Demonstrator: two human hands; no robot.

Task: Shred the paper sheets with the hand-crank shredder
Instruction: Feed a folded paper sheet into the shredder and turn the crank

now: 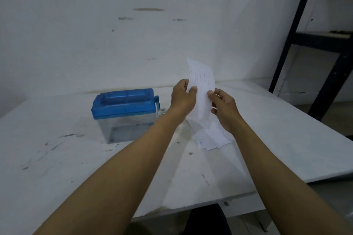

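White table [57, 177]; curved, perhaps printed paper sheet [201, 79]

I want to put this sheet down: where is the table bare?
Bare: table left of the shredder; the near strip before it; far right beyond the paper pile. Crowded: between shredder and pile, where left hand and right hand hold the sheet.

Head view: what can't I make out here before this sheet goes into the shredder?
All in the head view:
- Crank: its lower end is partly behind the left hand and wrist.
- Held sheet: the print is too small and blurred to read.
- Stack of sheets: largely covered by the held sheet and the right hand, so the count is unclear.
- Clear bin: hazy, so any shreds inside cannot be told.
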